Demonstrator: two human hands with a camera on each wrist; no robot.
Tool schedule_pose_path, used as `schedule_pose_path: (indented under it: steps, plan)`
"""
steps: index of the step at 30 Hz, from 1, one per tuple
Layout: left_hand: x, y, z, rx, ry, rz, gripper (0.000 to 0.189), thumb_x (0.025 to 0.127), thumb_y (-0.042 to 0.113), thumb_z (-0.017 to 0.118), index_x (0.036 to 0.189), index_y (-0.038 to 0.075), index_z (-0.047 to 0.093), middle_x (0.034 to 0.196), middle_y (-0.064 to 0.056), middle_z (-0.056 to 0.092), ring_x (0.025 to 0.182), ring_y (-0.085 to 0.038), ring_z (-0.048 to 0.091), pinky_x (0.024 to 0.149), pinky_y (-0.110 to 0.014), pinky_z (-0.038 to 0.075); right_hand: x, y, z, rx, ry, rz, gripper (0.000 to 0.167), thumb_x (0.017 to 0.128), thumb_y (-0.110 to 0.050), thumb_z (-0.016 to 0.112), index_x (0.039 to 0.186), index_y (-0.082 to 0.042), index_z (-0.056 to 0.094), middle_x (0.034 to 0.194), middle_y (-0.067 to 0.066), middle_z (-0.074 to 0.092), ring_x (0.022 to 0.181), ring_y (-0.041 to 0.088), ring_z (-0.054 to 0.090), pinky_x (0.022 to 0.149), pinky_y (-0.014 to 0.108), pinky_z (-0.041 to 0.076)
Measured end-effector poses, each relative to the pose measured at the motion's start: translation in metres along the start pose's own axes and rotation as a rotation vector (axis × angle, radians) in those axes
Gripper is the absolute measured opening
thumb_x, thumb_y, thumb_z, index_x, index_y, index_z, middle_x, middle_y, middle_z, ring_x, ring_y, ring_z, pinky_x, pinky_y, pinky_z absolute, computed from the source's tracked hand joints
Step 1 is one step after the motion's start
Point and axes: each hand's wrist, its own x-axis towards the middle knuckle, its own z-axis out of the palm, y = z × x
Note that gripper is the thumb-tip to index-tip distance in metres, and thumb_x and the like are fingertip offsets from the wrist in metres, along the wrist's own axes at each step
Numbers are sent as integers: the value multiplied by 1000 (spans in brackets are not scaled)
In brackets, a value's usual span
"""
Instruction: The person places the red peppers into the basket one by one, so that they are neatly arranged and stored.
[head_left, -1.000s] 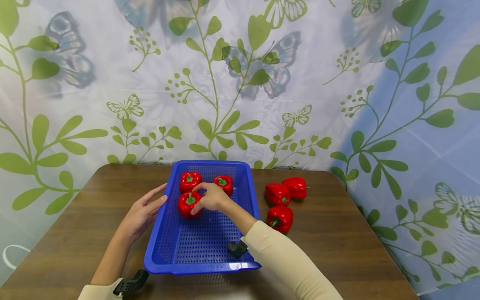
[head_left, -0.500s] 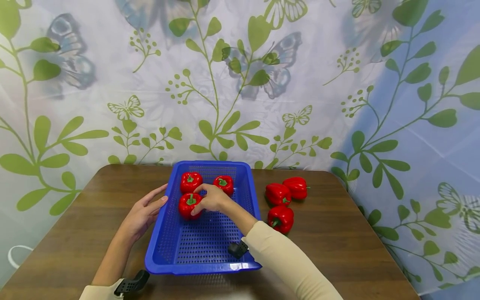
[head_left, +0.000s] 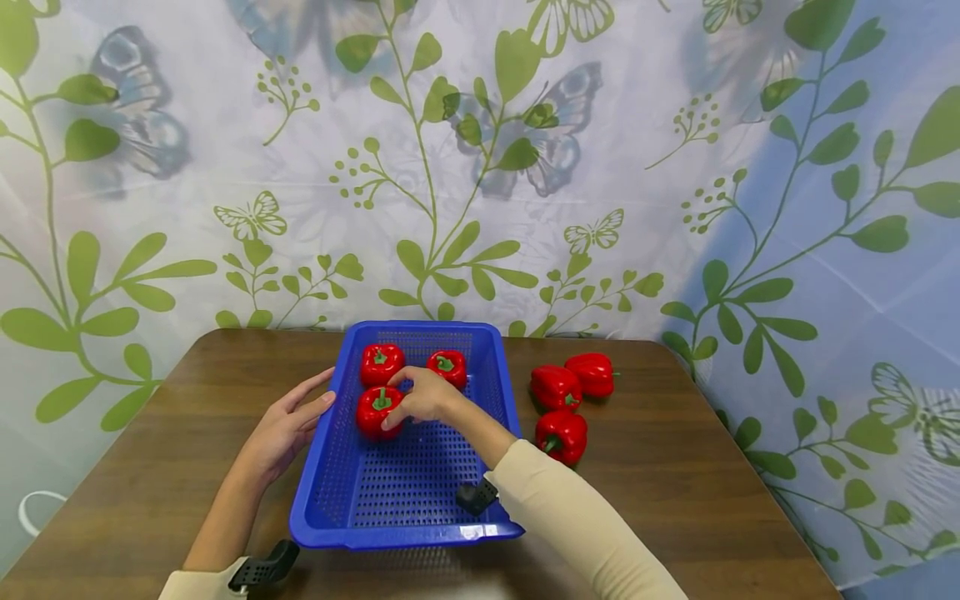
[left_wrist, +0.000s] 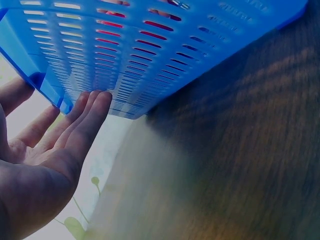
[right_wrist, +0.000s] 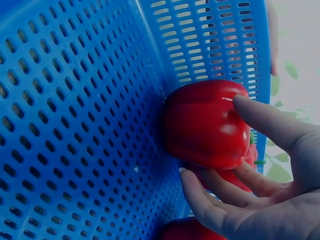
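Observation:
A blue perforated plastic basket (head_left: 408,483) stands on the wooden table with three red bell peppers in it. My right hand (head_left: 427,396) reaches inside and holds the nearest bell pepper (head_left: 372,414), thumb on one side and fingers on the other. In the right wrist view this bell pepper (right_wrist: 205,125) lies against the basket's wall. Behind it sit another bell pepper (head_left: 377,360) and, to the right, a third bell pepper (head_left: 450,373), partly covered by my hand. My left hand (head_left: 281,433) touches the basket's left side from outside, its fingers (left_wrist: 92,117) fairly straight.
Right of the basket, three more red bell peppers lie on the table (head_left: 675,500): one in front (head_left: 562,437), one behind it (head_left: 553,387) and one farther back (head_left: 592,375). A patterned curtain (head_left: 465,167) hangs behind the table.

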Motion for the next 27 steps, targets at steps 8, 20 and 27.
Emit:
schedule_pose_path:
  steps: [8,20,27]
  plan:
    - [1,2,0,-15,-9,0,61,106,26,55,159,11,30,117,-1,74,103,-20,75,86,-33,61,-6,-4,-16,-33,13,5,72,73,-7,90,136,-5,57,117,16,70,103,24,69,91,46,59]
    - [4,3,-1,-23,-6,-11,62,106,25,56,160,14,30,118,0,73,104,-19,74,86,-33,61,-33,-16,-62,-137,43,-72,71,74,-13,90,137,-11,56,130,20,64,107,27,67,88,39,59]
    - [5,6,-2,-7,-9,-18,62,106,26,56,161,15,29,121,3,73,106,-18,74,88,-32,60,-55,-15,-91,-195,83,-93,74,76,-17,88,141,-11,54,136,19,63,125,34,61,100,47,53]
